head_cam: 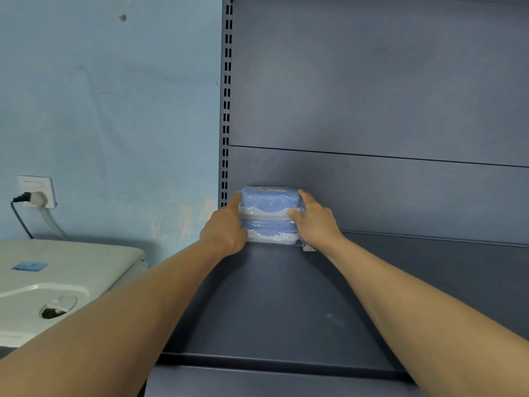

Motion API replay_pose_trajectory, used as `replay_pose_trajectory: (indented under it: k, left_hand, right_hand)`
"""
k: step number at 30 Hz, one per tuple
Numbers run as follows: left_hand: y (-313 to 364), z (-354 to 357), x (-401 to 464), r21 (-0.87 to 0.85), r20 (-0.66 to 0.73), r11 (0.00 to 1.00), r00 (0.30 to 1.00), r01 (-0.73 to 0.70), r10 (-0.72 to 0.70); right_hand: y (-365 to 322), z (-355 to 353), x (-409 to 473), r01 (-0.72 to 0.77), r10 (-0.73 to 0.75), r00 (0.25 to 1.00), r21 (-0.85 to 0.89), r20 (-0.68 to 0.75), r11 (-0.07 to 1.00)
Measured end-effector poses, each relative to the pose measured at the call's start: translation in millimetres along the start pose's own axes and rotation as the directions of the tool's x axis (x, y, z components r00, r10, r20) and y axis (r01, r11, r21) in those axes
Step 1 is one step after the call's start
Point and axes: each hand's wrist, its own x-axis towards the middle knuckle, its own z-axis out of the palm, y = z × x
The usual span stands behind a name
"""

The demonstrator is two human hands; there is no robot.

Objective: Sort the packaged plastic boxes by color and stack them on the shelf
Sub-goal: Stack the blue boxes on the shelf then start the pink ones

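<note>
Left hand (pixel 226 229) and right hand (pixel 315 222) clasp blue box stack (pixel 269 214) on shelf (pixel 286 305); slick wrap may let top box slide off.

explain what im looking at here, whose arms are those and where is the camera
There is one picture, taken by a camera worn on a person's head, so the arms are that person's own. There is no machine here, only bare hands. On the grey metal shelf, in its back left corner, two blue plastic boxes in clear wrap are stacked. The left hand and right hand hold the stack from either side, the top blue box resting on the lower blue box. Left of the shelf stands a white appliance.
</note>
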Motion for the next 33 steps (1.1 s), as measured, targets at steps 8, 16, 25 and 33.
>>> replay_pose_trajectory:
  k: [8, 16, 25, 33]
  left_hand:
    - [1.8, -1.9, 4.6, 0.046, 0.091, 0.999, 0.996, 0.011, -0.015]
    - [13.7, -18.5, -18.4, 0.167, 0.033, 0.985, 0.998, 0.047, -0.053]
    - [84.0, -40.9, -121.5, 0.286, 0.096, 0.944, 0.985, -0.164, 0.142]
    - [131.3, -4.9, -276.4, 0.251, 0.107, 0.947, 0.979, -0.198, 0.176]
  right_hand:
    - [-2.5, 2.0, -3.5, -0.039, 0.041, 0.998, -0.049, 0.044, 0.998]
    - [-7.0, -32.2, -46.5, 0.132, -0.131, 0.991, -0.345, 0.027, 0.929]
    - [-11.1, -102.0, -151.7, 0.321, -0.306, 0.947, -0.399, 0.101, 0.859]
    - [53.2, -128.6, -279.4, 0.290, -0.249, 0.950, -0.238, 0.187, 0.927]
